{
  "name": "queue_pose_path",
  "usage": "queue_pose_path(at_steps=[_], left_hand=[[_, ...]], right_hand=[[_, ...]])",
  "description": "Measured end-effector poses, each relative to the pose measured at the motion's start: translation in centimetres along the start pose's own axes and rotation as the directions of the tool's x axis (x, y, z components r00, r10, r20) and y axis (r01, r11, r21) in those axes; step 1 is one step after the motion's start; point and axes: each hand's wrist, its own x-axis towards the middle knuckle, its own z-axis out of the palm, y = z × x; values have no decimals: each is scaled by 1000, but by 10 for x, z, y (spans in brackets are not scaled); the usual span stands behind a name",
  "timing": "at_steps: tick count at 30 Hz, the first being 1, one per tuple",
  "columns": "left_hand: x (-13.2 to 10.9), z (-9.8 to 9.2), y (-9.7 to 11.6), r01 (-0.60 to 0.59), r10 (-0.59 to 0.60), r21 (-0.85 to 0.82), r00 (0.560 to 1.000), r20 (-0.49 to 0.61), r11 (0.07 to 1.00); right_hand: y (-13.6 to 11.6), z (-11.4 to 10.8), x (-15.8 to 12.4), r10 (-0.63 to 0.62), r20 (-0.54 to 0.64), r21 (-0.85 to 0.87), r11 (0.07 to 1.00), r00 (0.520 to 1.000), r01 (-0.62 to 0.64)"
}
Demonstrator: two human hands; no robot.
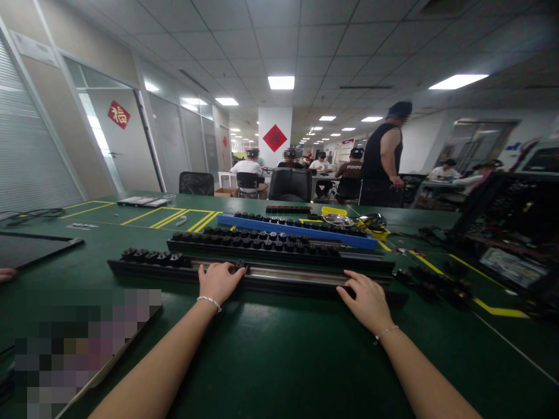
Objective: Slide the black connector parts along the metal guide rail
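Note:
My left hand (218, 281) rests on the near black rail (288, 274), fingers curled over a small black knob at its middle. My right hand (367, 299) lies flat on the same rail's right part, fingers spread along its front edge. The rail's left end carries several black knobs (151, 256). Behind it lies a second black rail (257, 243) full of knobs, and further back a blue rail (297, 229) with knobs too.
Green table (271, 349) with yellow tape lines. Loose black knobs (432, 285) sit at the right, a metal bowl (337, 220) and yellow tray behind. Dark crate (506, 233) far right. Blurred flat panel near left. People sit and stand at the far desks.

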Motion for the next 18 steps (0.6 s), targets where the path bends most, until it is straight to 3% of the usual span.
queue_pose_path(at_steps=[18], left_hand=[[-2, 1, 4, -6, 6, -46, 1000, -4, 999]], right_hand=[[-3, -3, 0, 19, 19, -5, 1000, 1000, -19]])
